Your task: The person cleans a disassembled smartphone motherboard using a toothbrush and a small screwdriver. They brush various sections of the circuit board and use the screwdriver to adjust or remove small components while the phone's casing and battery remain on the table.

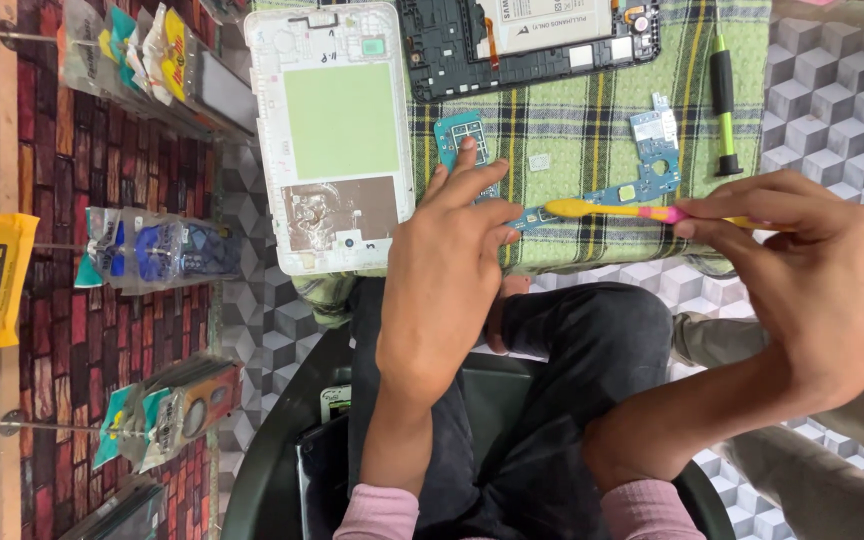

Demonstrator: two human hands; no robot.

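My left hand [447, 265] presses its fingers on a blue-green circuit board [607, 192] that lies on a green plaid cloth [562, 120]. One finger reaches up to the board's small square end [460, 135]. My right hand [807, 265] grips a yellow and pink toothbrush [612, 210], whose head rests on the board next to my left fingers.
A white tablet back cover [337, 130] lies left of my hand. The opened tablet body [527, 40] with its battery sits at the top. A green-handled screwdriver [723, 95] lies at the cloth's right edge. Packaged accessories [157, 250] hang on pegs at the left.
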